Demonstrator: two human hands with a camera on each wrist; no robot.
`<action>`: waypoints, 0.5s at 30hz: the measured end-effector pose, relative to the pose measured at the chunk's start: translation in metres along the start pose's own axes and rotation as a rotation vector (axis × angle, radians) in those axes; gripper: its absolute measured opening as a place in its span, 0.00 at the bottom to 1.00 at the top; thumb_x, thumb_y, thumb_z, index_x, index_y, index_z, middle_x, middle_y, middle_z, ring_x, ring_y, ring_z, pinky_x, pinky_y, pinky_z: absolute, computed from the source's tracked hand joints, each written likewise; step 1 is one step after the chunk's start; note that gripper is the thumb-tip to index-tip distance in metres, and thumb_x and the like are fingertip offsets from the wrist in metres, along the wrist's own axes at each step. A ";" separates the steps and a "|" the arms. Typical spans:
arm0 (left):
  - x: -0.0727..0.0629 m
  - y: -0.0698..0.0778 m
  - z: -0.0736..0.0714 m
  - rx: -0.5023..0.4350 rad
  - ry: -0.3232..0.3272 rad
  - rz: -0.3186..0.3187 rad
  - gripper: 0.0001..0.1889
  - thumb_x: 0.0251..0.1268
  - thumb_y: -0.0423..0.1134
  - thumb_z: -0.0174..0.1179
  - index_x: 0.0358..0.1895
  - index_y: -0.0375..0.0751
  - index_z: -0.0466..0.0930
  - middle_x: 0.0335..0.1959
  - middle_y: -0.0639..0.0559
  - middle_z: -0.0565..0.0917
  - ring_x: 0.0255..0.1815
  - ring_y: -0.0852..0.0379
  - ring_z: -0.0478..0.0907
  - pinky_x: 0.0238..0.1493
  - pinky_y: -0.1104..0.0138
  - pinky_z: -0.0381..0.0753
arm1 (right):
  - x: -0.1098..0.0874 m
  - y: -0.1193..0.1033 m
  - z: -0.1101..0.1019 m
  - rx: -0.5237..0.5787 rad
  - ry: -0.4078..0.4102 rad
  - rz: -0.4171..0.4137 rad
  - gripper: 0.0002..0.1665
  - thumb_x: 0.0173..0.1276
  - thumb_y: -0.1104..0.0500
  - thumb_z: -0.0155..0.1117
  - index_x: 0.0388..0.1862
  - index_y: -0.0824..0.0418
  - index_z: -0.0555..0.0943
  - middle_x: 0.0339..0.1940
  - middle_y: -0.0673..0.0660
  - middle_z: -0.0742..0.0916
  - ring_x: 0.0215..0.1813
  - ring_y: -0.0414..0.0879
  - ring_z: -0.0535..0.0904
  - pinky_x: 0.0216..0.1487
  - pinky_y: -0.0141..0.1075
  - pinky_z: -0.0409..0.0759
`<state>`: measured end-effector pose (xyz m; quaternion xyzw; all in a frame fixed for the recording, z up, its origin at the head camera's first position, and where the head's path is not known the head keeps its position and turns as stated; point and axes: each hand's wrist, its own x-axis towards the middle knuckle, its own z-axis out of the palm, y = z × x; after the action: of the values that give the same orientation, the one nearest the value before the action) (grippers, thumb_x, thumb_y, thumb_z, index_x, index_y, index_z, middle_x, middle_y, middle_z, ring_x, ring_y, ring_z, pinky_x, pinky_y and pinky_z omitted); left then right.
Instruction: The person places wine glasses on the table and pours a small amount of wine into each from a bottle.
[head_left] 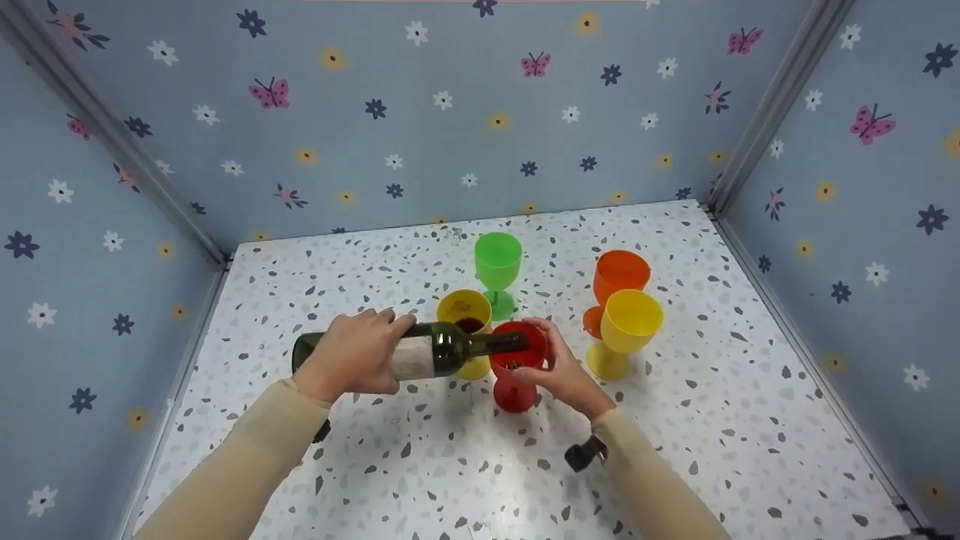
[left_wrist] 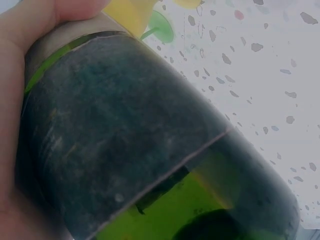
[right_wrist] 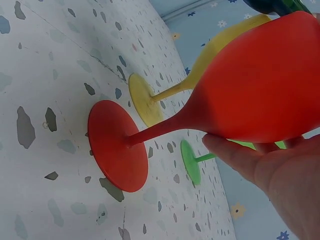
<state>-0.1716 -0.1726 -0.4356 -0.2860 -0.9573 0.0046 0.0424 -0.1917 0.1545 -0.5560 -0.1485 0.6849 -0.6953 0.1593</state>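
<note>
My left hand (head_left: 358, 351) grips a dark green wine bottle (head_left: 448, 349) by its labelled body. The bottle lies nearly level, its neck over the mouth of a red goblet (head_left: 514, 396). My right hand (head_left: 559, 369) holds the red goblet's bowl, thumb on the near side and fingers round the far side. In the right wrist view the goblet's round foot (right_wrist: 117, 150) is at the tabletop. Just behind the bottle stands a yellow goblet (head_left: 457, 301) with dark red liquid inside. Close up in the left wrist view, the bottle (left_wrist: 125, 125) fills most of the picture.
A green goblet (head_left: 498, 259) stands behind the filled yellow one. To the right are an orange goblet (head_left: 621, 271) and a second yellow goblet (head_left: 632, 322), close together. The speckled white table (head_left: 420, 480) is bounded by blue flowered walls (head_left: 450, 97) at the back and sides.
</note>
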 end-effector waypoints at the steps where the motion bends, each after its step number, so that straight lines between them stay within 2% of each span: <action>1: 0.000 0.000 0.000 0.003 -0.006 -0.004 0.41 0.27 0.54 0.77 0.54 0.44 0.77 0.36 0.46 0.80 0.30 0.49 0.76 0.24 0.55 0.78 | 0.000 0.000 0.000 -0.003 -0.002 -0.001 0.47 0.60 0.57 0.74 0.73 0.45 0.59 0.67 0.52 0.76 0.69 0.51 0.68 0.65 0.56 0.68; 4: -0.001 0.000 -0.001 0.002 -0.014 -0.005 0.41 0.27 0.53 0.76 0.54 0.43 0.76 0.36 0.46 0.80 0.30 0.49 0.76 0.24 0.55 0.78 | 0.000 0.000 0.001 0.003 -0.003 0.003 0.47 0.60 0.56 0.74 0.73 0.45 0.59 0.67 0.51 0.76 0.69 0.51 0.68 0.65 0.56 0.69; 15: 0.002 0.002 -0.005 0.013 -0.006 0.004 0.40 0.28 0.53 0.76 0.54 0.43 0.77 0.36 0.46 0.80 0.30 0.48 0.76 0.24 0.54 0.79 | 0.000 -0.003 0.001 0.003 -0.004 0.006 0.45 0.63 0.63 0.70 0.73 0.45 0.58 0.67 0.52 0.75 0.70 0.52 0.67 0.65 0.57 0.68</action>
<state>-0.1716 -0.1706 -0.4310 -0.2877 -0.9567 0.0118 0.0413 -0.1909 0.1536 -0.5532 -0.1475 0.6839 -0.6956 0.1631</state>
